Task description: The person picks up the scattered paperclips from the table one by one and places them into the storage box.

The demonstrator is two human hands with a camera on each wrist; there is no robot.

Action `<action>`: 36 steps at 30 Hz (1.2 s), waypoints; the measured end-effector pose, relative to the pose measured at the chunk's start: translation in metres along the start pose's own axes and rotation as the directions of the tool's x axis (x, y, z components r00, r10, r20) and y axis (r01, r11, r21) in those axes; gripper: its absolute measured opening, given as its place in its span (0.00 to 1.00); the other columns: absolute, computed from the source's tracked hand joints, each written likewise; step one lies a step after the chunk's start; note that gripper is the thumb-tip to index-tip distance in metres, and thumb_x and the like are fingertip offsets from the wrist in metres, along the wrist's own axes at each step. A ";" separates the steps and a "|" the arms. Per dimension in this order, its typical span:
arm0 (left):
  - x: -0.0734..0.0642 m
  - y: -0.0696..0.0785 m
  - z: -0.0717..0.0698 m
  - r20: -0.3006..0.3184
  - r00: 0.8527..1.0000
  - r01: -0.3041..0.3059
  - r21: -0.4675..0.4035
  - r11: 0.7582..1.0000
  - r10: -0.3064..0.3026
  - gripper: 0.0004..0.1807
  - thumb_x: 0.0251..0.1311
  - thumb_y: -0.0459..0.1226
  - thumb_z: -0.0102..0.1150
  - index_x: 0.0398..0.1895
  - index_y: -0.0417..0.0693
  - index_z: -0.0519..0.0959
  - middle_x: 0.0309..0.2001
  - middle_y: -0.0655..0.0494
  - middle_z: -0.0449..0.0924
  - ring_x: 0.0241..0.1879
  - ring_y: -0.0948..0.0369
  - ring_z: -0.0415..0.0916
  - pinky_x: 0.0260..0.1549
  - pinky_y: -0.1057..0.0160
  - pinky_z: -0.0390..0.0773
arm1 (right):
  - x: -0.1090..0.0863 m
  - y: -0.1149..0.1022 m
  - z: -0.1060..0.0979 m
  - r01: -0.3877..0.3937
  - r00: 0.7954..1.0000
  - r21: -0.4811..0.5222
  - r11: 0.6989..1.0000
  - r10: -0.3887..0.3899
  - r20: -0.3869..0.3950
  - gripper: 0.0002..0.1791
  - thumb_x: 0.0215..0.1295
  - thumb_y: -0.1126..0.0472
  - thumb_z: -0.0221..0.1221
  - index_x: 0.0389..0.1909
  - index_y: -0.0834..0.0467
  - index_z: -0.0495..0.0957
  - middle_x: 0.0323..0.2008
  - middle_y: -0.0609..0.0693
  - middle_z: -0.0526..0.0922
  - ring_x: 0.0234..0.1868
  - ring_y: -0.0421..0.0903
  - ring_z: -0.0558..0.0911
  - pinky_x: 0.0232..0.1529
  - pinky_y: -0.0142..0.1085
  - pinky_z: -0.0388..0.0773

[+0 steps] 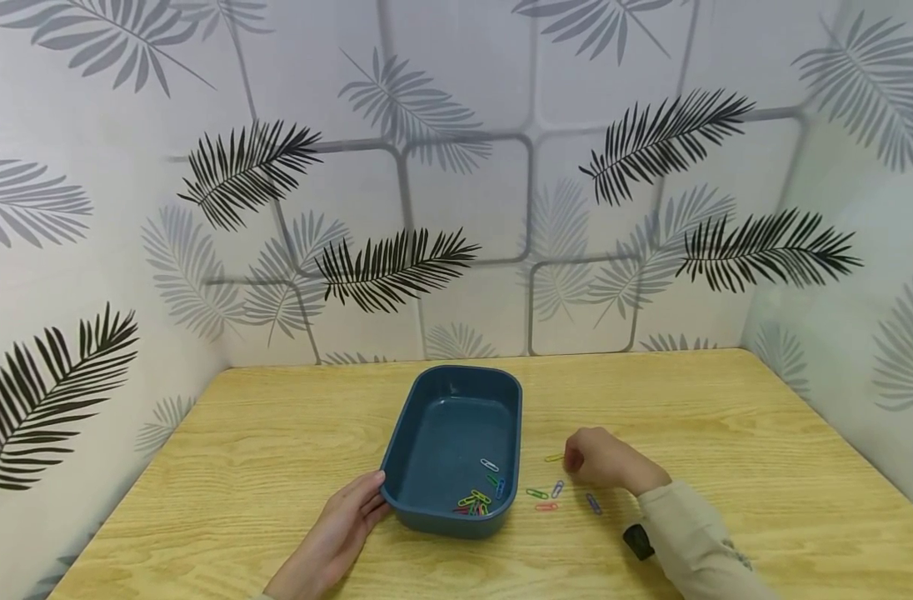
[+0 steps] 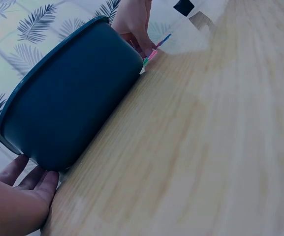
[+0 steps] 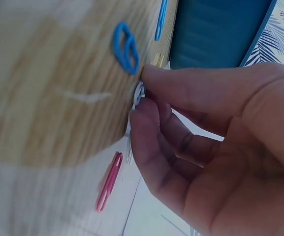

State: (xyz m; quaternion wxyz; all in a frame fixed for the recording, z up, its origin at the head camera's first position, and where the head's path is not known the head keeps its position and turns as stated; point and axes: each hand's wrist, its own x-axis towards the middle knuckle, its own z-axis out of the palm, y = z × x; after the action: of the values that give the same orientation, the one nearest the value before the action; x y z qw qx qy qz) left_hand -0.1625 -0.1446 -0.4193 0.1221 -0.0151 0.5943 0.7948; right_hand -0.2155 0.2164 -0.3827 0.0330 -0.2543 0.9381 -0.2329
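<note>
Just within right hand's pinch: paperclip

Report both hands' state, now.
Left hand: open, touching the outer side of the blue bin.
Right hand: closed, pinching what looks like a whitish paper clip.

A wood-grain table spans the lower frame.
A blue tray stands at lower centre; loose paper clips, green and pink among them, lie just to its right.
</note>
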 end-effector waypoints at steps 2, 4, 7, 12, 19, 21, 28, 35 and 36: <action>0.000 0.000 0.000 -0.001 1.000 0.002 0.000 1.000 -0.002 0.34 0.71 0.45 0.52 0.68 0.28 0.58 0.62 0.41 0.66 0.56 0.58 0.69 0.60 0.56 0.67 | 0.000 -0.001 0.000 -0.008 1.000 0.001 1.000 0.008 -0.001 0.07 0.52 0.77 0.64 0.25 0.62 0.79 0.25 0.47 0.78 0.27 0.41 0.74 0.30 0.36 0.76; 0.000 -0.001 0.000 -0.003 1.000 0.003 -0.001 1.000 -0.003 0.33 0.71 0.45 0.52 0.68 0.29 0.58 0.62 0.41 0.66 0.56 0.58 0.69 0.60 0.56 0.67 | -0.001 -0.003 0.000 -0.022 1.000 0.006 1.000 0.022 -0.004 0.08 0.52 0.78 0.63 0.25 0.62 0.79 0.25 0.47 0.78 0.27 0.42 0.74 0.30 0.37 0.76; 0.001 -0.002 0.000 -0.005 1.000 0.002 -0.002 1.000 -0.002 0.33 0.71 0.45 0.52 0.67 0.28 0.58 0.62 0.41 0.66 0.56 0.58 0.69 0.60 0.56 0.67 | -0.001 -0.004 0.000 -0.033 0.999 0.000 0.999 0.033 -0.008 0.09 0.52 0.78 0.64 0.25 0.62 0.79 0.25 0.47 0.78 0.27 0.42 0.74 0.30 0.37 0.77; 0.001 -0.004 0.000 0.000 1.000 0.001 -0.011 1.000 -0.001 0.34 0.71 0.45 0.52 0.67 0.27 0.58 0.61 0.42 0.67 0.56 0.58 0.70 0.60 0.56 0.67 | -0.002 -0.002 0.000 -0.034 0.999 -0.004 0.999 0.034 -0.011 0.10 0.51 0.78 0.64 0.24 0.61 0.79 0.25 0.47 0.78 0.27 0.42 0.74 0.31 0.37 0.76; 0.003 -0.003 -0.001 0.009 1.000 -0.007 -0.003 1.000 0.007 0.34 0.71 0.45 0.53 0.67 0.27 0.59 0.58 0.45 0.71 0.53 0.60 0.72 0.56 0.59 0.71 | -0.001 -0.001 0.000 0.076 0.996 0.038 0.996 -0.075 -0.041 0.10 0.53 0.74 0.64 0.23 0.58 0.76 0.22 0.43 0.74 0.23 0.38 0.69 0.25 0.32 0.71; 0.003 -0.003 -0.001 0.004 1.000 -0.007 0.005 1.000 0.007 0.34 0.70 0.45 0.53 0.67 0.26 0.59 0.57 0.45 0.71 0.53 0.59 0.72 0.55 0.59 0.71 | 0.000 -0.005 0.001 0.083 0.996 0.089 0.993 -0.079 -0.052 0.10 0.55 0.74 0.64 0.24 0.58 0.76 0.21 0.43 0.74 0.22 0.38 0.70 0.25 0.32 0.71; 0.005 -0.003 0.001 0.025 1.000 -0.017 0.017 1.000 0.016 0.34 0.70 0.45 0.53 0.66 0.26 0.60 0.57 0.45 0.72 0.53 0.59 0.72 0.56 0.59 0.70 | 0.003 -0.029 -0.003 0.075 0.996 0.195 0.978 -0.065 -0.061 0.10 0.58 0.74 0.62 0.25 0.58 0.75 0.21 0.44 0.76 0.22 0.40 0.75 0.22 0.32 0.72; 0.004 -0.002 -0.003 -0.002 1.000 -0.025 0.019 1.000 0.025 0.33 0.71 0.44 0.53 0.66 0.26 0.60 0.57 0.45 0.72 0.53 0.59 0.72 0.56 0.59 0.71 | 0.026 -0.065 -0.032 0.189 0.981 0.008 0.982 -0.188 -0.037 0.09 0.58 0.75 0.62 0.25 0.59 0.75 0.21 0.43 0.76 0.21 0.37 0.73 0.24 0.31 0.72; 0.004 -0.002 -0.003 0.001 1.000 -0.021 0.019 1.000 0.021 0.33 0.70 0.44 0.53 0.66 0.26 0.60 0.58 0.45 0.72 0.54 0.59 0.71 0.56 0.59 0.70 | 0.030 -0.071 -0.036 0.194 0.981 -0.028 0.981 -0.194 -0.024 0.09 0.58 0.74 0.63 0.25 0.59 0.76 0.21 0.43 0.76 0.21 0.36 0.72 0.24 0.31 0.72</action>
State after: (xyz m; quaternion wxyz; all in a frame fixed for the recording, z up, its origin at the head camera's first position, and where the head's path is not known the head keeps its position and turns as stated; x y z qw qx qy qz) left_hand -0.1663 -0.1462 -0.4228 0.1141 -0.0075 0.6018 0.7905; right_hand -0.2150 0.1627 -0.3167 -0.0055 -0.3418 0.9120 -0.2266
